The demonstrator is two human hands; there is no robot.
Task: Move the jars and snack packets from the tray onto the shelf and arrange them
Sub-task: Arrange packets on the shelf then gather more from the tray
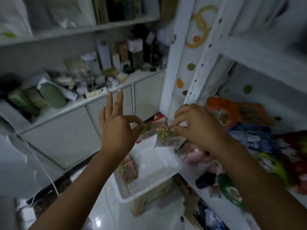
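A small snack packet (160,136) with leaf print and red lettering hangs in the air between both hands, above the white tray (159,165). My left hand (118,125) pinches its left edge with thumb and forefinger, the other fingers straight up. My right hand (197,125) pinches its top right corner. Another packet (128,170) leans inside the tray at its left wall. On the white shelf (196,180) to the right lie several colourful packets: an orange one (235,112), a blue one (252,135) and green ones (232,191).
A white perforated shelf post (176,67) stands just behind the held packet. To the left, a cluttered counter (93,100) carries bottles, boxes and green pouches above cabinet doors. The tray rests on a beige stool (149,201) over a glossy white floor.
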